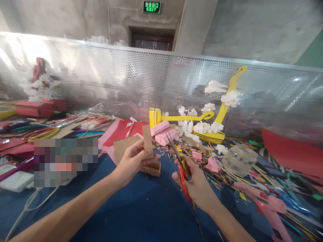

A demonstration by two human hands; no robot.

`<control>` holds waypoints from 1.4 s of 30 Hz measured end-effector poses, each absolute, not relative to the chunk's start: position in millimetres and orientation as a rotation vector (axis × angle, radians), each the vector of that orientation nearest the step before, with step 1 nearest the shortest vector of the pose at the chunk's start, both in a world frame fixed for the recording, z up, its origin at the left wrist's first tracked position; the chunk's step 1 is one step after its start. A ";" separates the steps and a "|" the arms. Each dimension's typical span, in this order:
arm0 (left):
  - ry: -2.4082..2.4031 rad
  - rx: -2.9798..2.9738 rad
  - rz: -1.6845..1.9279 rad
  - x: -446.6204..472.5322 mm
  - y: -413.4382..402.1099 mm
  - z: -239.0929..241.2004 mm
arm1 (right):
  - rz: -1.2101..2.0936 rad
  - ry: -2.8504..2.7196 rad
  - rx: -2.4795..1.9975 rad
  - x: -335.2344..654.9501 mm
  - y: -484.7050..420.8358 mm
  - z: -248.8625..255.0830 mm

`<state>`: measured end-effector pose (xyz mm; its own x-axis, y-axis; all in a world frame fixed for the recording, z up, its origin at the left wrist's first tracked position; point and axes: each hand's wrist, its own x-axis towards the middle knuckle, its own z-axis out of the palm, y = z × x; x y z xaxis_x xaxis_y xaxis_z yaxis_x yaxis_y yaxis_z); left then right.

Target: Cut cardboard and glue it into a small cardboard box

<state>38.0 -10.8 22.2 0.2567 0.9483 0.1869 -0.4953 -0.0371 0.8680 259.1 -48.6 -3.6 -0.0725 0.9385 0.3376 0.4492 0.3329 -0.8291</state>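
My left hand grips a folded piece of brown cardboard, with one flap standing upright above my fingers and a box-like end hanging below. My right hand is closed round the red handles of a pair of scissors. The blades point up and away, slightly apart, just right of the cardboard flap and not touching it. Both hands hover over a blue table cover.
Paper scraps and strips litter the table to the right. Pink paper boxes, a yellow cardboard frame with white paper flowers and a clear tape roll lie beyond. Red and pink sheets sit behind the cardboard. A perforated metal screen closes the back.
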 end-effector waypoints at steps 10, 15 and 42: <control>0.775 1.394 1.322 33.3 -5.1 20.8 | 0.926 -1.402 -1.154 254.7 -37.7 -8.4; 0.849 1.473 1.447 33.3 -4.5 21.6 | 0.834 -1.388 -1.143 256.2 -37.8 -7.4; 0.575 0.998 1.408 35.8 1.6 15.7 | 0.858 -1.719 -1.280 248.2 -48.4 -11.6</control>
<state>35.8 1.6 15.7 0.1292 0.9662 0.2231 -0.5343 -0.1217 0.8365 248.2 -48.4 -11.6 -0.1589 0.9655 0.2065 0.4155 0.2551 -0.8731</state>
